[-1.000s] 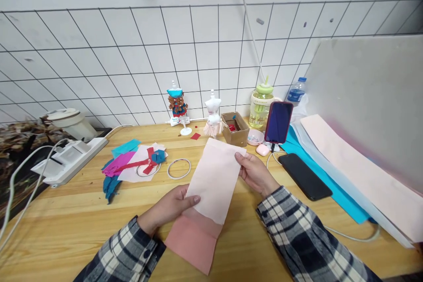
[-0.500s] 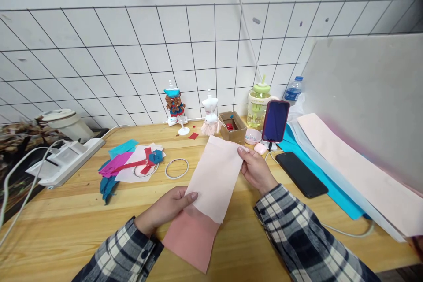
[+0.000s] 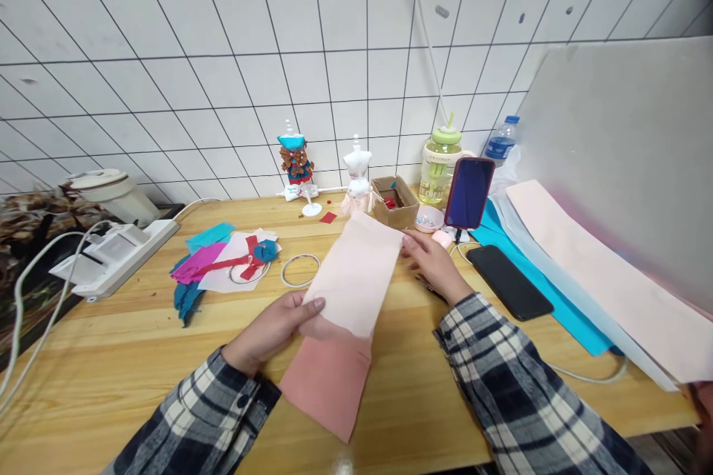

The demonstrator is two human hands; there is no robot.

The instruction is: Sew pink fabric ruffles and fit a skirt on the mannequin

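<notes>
A sheet of pale pink crepe-like paper [image 3: 353, 267], overlapping a darker pink piece [image 3: 328, 386], is held up over the table. My left hand [image 3: 272, 330] pinches its left edge, thumb on top. Beside the upper right corner is my right hand [image 3: 434, 263], its fingers loosely stretched and apparently off the paper. Part of a thin dark object [image 3: 428, 286] shows beneath that hand; its kind is hidden. Behind the paper stands a small white dress form [image 3: 357, 163] with a pale pink skirt. Another dress form [image 3: 295, 159] wears blue, brown and red.
Left lie coloured paper scraps [image 3: 206, 267], a white ring [image 3: 301, 271] and a power strip [image 3: 119, 260]. At the back are a cardboard box [image 3: 398, 211], a green-lidded bottle [image 3: 439, 171] and a propped phone [image 3: 469, 193]. A black phone [image 3: 509, 282] and large paper sheets [image 3: 607, 274] lie right.
My right hand has let go of the paper's upper right corner and turned slightly, uncovering part of the dark object. My left hand keeps its pinch. The camera view has tilted a little downward.
</notes>
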